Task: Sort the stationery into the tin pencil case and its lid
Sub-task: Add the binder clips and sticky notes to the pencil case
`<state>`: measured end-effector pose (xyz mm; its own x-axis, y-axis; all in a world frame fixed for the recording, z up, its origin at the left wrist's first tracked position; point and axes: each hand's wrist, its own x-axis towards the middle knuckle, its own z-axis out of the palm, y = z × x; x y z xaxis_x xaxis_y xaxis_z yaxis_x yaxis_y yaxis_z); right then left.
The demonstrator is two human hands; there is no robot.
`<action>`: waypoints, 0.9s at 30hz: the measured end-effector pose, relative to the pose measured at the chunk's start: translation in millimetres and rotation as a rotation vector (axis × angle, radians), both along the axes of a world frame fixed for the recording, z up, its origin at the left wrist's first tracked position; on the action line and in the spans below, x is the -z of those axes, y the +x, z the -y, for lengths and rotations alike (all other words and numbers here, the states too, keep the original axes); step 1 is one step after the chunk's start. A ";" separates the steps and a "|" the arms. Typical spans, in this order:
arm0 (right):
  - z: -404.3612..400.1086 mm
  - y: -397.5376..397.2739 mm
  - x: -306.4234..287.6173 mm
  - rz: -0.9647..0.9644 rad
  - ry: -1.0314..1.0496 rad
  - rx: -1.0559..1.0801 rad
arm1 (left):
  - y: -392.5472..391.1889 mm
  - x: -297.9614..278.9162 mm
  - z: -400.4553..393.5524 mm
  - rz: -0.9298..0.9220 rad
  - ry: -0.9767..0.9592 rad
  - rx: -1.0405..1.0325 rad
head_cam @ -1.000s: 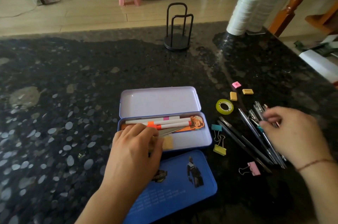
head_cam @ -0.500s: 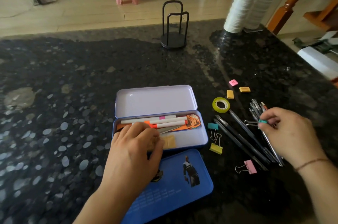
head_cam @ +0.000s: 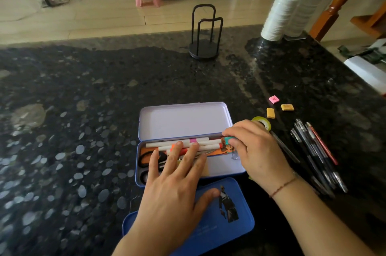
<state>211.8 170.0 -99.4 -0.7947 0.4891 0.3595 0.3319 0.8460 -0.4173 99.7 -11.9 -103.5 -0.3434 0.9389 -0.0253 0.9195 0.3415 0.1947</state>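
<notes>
The tin pencil case (head_cam: 224, 167) lies open on the dark counter, its lavender lid (head_cam: 183, 122) tilted back. Inside are white markers (head_cam: 201, 143), black-handled scissors (head_cam: 146, 158) and an orange card. My left hand (head_cam: 175, 189) lies flat over these contents with straight fingers. My right hand (head_cam: 254, 151) pinches a teal binder clip (head_cam: 229, 139) over the case's right end. A blue tin (head_cam: 208, 231) lies just in front, partly under my left wrist.
Several dark pens (head_cam: 313, 151) lie to the right. A tape roll (head_cam: 263, 123), two yellow erasers (head_cam: 270, 112) and a pink eraser (head_cam: 274, 99) sit behind my right hand. At the counter's far edge are a black wire stand (head_cam: 205, 34) and stacked paper cups (head_cam: 279, 11).
My right hand has moved left from the pens to the case's right end, carrying the teal binder clip. My left hand's fingers have straightened and spread over the contents.
</notes>
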 end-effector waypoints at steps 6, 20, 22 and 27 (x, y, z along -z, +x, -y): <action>0.7 -0.8 -4.2 0.009 -0.043 0.209 | -0.3 -1.2 -0.7 0.003 -0.003 0.002; 7.0 -4.2 -2.5 0.180 -0.052 0.288 | 0.1 -1.9 0.4 0.013 -0.006 -0.002; 4.0 0.9 -5.7 0.136 -0.047 0.297 | 0.2 -1.3 1.1 0.020 0.005 -0.008; -19.3 31.5 -26.4 0.051 -0.027 0.539 | 0.0 -2.3 1.6 0.058 0.084 -0.035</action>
<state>243.3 189.3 -72.9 -0.4445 0.8410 0.3086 0.7362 0.5392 -0.4090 99.7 -13.5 -101.2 -0.3759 0.9261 0.0320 0.8938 0.3532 0.2765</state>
